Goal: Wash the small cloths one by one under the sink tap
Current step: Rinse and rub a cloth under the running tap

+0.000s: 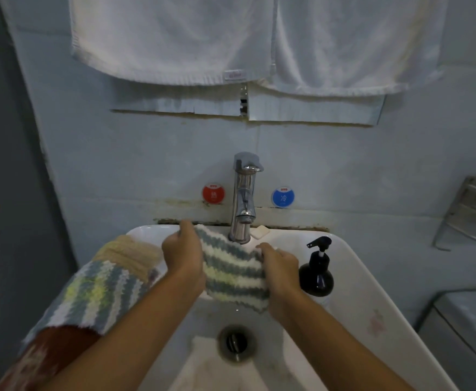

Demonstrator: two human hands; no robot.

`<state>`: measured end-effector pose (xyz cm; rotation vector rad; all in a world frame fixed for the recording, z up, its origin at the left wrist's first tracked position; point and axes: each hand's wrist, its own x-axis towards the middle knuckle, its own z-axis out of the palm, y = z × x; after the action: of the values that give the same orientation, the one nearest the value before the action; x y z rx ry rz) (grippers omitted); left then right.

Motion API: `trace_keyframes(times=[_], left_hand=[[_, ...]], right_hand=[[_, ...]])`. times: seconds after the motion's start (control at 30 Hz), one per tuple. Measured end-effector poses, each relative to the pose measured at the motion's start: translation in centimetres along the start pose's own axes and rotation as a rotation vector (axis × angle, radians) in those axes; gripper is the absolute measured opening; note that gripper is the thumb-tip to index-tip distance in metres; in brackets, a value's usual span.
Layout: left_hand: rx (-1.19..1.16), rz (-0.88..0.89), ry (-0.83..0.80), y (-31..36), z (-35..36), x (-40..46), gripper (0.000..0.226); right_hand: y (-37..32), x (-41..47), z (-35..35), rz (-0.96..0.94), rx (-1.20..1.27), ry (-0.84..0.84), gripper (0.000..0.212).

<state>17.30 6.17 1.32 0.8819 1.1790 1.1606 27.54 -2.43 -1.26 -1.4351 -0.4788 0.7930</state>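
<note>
at the lower left of the frame a pile of small cloths (95, 294) lies over the sink's left rim, a striped blue, white and yellow one on top, a beige one behind it, a reddish one below; right of the pile the left hand (184, 251) curls its fingers round the left edge of a striped cloth (232, 270), held over the white sink (352, 280) basin in the middle of the frame; the chrome tap (244, 198) stands just behind the cloth; the right hand (280, 268) grips the cloth's right edge, fingers closed on it; a black pump bottle (317, 268) stands on the rim at right; the drain (236, 343) sits lower centre.
</note>
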Motion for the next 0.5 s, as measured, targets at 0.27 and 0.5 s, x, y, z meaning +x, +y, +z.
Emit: trace_keyframes(times=[0.27, 0.5], left_hand=[[0.27, 0.088, -0.253, 1.2, -0.6, 1.0, 0.029], [0.567, 0.304, -0.269, 0.5, -0.7, 1.2, 0.039]], right_hand=[[-1.8, 0.6, -0.8, 0.079, -0.231, -0.498, 0.046], [-1.7, 0.2, -0.2, -0.011, -0.422, -0.54, 0.039]])
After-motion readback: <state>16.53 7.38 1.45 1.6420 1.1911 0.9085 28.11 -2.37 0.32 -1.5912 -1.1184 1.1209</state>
